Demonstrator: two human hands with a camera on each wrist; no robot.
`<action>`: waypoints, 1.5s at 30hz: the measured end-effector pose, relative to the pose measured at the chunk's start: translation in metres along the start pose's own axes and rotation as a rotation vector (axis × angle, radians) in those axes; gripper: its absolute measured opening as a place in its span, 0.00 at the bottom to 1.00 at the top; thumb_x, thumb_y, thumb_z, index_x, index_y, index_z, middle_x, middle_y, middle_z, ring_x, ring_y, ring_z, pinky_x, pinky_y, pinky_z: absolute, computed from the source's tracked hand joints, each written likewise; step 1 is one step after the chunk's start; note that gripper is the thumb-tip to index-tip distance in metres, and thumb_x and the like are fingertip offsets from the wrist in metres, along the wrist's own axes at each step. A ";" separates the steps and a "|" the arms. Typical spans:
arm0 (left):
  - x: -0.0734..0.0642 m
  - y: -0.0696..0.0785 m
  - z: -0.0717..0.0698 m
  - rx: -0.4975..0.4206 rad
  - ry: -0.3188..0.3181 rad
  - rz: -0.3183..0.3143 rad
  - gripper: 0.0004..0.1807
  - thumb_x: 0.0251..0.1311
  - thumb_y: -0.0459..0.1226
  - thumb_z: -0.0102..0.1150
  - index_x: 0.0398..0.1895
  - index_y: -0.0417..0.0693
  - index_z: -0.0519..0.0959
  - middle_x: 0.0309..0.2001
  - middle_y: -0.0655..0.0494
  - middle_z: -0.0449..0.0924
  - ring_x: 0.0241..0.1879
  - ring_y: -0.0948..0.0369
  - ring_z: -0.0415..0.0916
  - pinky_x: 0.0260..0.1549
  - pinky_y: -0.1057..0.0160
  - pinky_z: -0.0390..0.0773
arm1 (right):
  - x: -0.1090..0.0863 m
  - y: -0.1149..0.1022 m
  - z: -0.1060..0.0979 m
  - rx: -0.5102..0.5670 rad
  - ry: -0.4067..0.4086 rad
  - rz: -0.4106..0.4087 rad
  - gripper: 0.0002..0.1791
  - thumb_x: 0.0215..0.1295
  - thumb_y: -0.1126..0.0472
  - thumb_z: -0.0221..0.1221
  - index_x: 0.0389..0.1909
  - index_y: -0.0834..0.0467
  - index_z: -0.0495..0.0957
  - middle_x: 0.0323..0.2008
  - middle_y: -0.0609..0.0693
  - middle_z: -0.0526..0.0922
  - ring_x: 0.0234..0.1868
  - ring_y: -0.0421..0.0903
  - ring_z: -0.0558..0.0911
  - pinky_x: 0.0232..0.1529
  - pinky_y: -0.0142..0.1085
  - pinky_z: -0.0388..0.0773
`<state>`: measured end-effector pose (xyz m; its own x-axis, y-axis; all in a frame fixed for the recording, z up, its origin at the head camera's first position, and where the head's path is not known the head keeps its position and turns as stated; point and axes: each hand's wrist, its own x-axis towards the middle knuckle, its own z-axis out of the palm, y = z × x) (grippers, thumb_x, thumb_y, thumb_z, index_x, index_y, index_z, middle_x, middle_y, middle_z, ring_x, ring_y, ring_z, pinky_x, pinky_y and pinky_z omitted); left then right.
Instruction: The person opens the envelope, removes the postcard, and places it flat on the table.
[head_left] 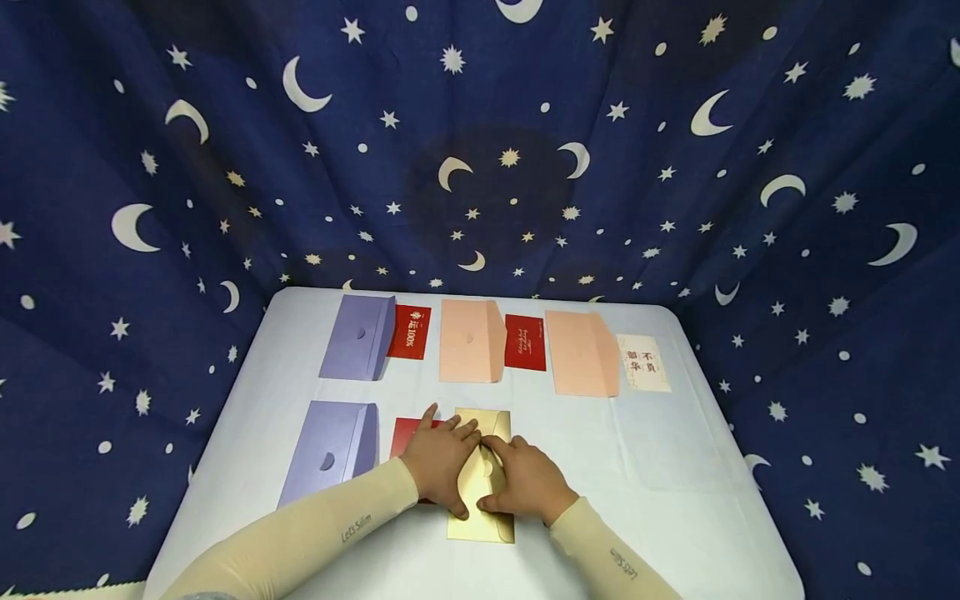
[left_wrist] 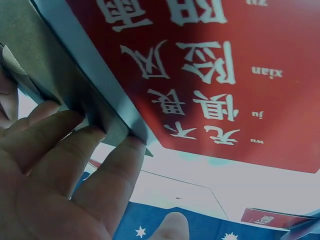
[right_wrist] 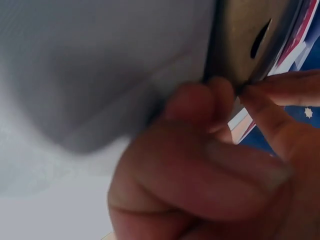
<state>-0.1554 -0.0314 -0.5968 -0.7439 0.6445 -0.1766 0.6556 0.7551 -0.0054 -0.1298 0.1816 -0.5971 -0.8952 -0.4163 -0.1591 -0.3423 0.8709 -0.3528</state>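
A gold envelope point(head_left: 468, 493) lies on the white table, its half-round slot point(right_wrist: 260, 38) visible in the right wrist view. Spread flat, my left hand point(head_left: 441, 460) rests with its fingertips and thumb along the envelope's left part. A red card point(left_wrist: 225, 75) with white Chinese characters lies just left of the envelope, partly hidden under that hand in the head view. My right hand point(head_left: 528, 479) has curled fingers at the envelope's right side, index finger and thumb on the flap by the slot. Its exact grip is partly hidden by the fingers.
Two purple envelopes point(head_left: 357, 337) lie on the left, one behind the other. Along the back are two pink envelopes point(head_left: 465, 342), two red cards point(head_left: 410, 332) and a cream card point(head_left: 643, 363). A dark blue star-patterned curtain point(head_left: 510, 208) surrounds the white table point(head_left: 622, 533).
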 end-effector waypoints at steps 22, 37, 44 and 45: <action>0.005 0.000 -0.010 0.050 0.017 0.025 0.74 0.18 0.85 0.69 0.76 0.57 0.72 0.76 0.59 0.69 0.73 0.51 0.69 0.71 0.28 0.51 | -0.009 0.007 -0.021 0.100 -0.004 -0.037 0.51 0.39 0.47 0.79 0.69 0.53 0.72 0.37 0.46 0.85 0.35 0.41 0.80 0.34 0.42 0.79; 0.000 0.007 -0.009 0.079 0.028 0.057 0.73 0.18 0.85 0.69 0.73 0.56 0.74 0.75 0.57 0.71 0.71 0.50 0.72 0.71 0.30 0.55 | -0.046 0.026 -0.021 -0.075 0.239 0.123 0.32 0.50 0.52 0.76 0.58 0.53 0.82 0.32 0.45 0.80 0.26 0.42 0.77 0.25 0.41 0.74; 0.000 0.008 -0.013 0.058 0.032 0.062 0.70 0.18 0.82 0.74 0.77 0.72 0.70 0.71 0.55 0.74 0.68 0.48 0.73 0.71 0.30 0.55 | -0.048 0.040 -0.008 -0.013 0.223 0.206 0.32 0.50 0.47 0.81 0.56 0.51 0.85 0.38 0.47 0.76 0.27 0.41 0.71 0.24 0.39 0.71; 0.001 0.009 -0.012 0.060 0.031 0.063 0.70 0.18 0.82 0.74 0.77 0.74 0.69 0.70 0.55 0.74 0.67 0.47 0.74 0.70 0.29 0.56 | -0.048 0.041 -0.007 -0.007 0.227 0.209 0.31 0.50 0.47 0.82 0.55 0.51 0.85 0.38 0.47 0.76 0.26 0.41 0.70 0.24 0.38 0.70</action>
<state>-0.1514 -0.0225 -0.5848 -0.7040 0.6947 -0.1475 0.7071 0.7050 -0.0545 -0.1029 0.2393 -0.5976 -0.9871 -0.1594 -0.0173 -0.1451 0.9337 -0.3275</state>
